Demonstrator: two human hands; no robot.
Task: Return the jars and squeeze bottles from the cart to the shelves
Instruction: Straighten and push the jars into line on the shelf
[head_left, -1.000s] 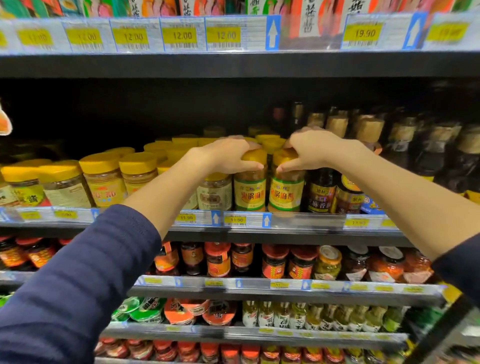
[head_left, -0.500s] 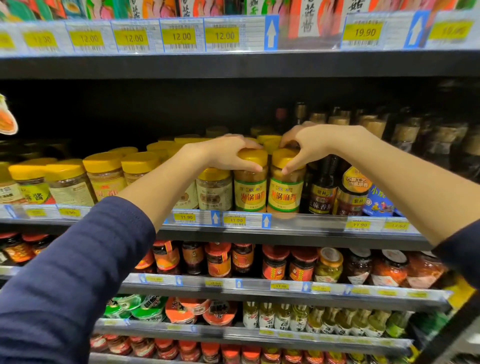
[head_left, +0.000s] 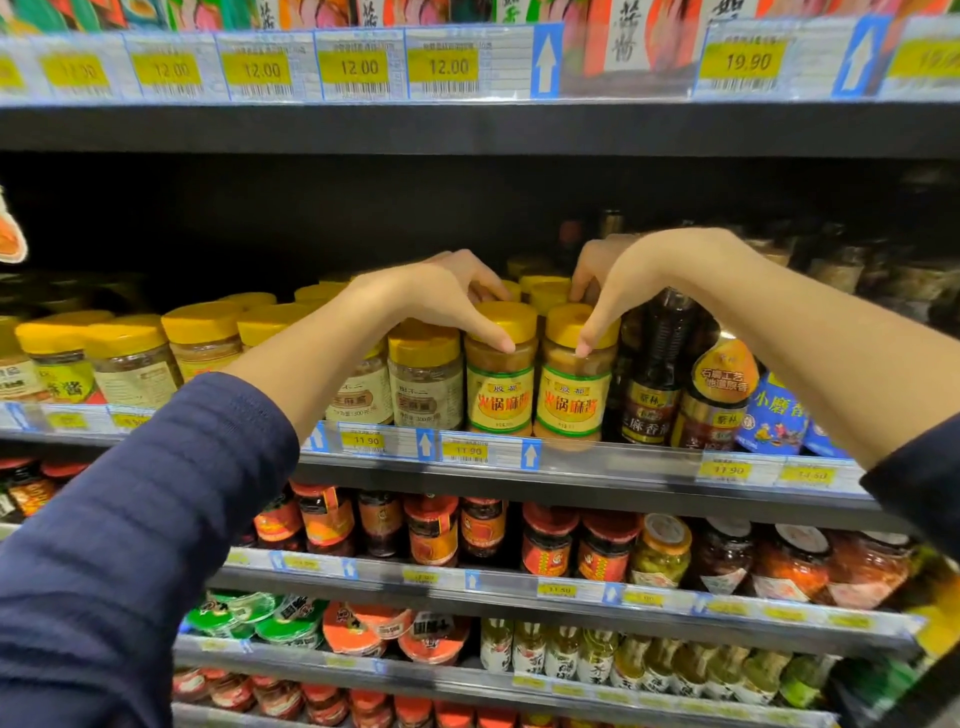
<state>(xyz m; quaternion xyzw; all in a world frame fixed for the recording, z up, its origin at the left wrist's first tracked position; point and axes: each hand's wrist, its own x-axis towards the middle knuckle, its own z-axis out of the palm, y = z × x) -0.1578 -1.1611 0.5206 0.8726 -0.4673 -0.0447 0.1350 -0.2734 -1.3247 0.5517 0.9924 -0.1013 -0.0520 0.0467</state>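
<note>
Two yellow-lidded jars with yellow and green labels stand side by side at the front of the middle shelf. My left hand grips the lid of the left jar from above, thumb down its front. My right hand grips the lid of the right jar the same way. Both jars stand upright on the shelf board. Several more yellow lids show behind them.
Rows of yellow-lidded jars fill the shelf to the left. Dark sesame-oil bottles stand close on the right. The upper shelf edge hangs overhead. Red-lidded jars and small bottles line the shelves below.
Both hands have stayed on the two jar lids; the right hand has lifted slightly, its fingers reaching further back. The jars have barely moved.
</note>
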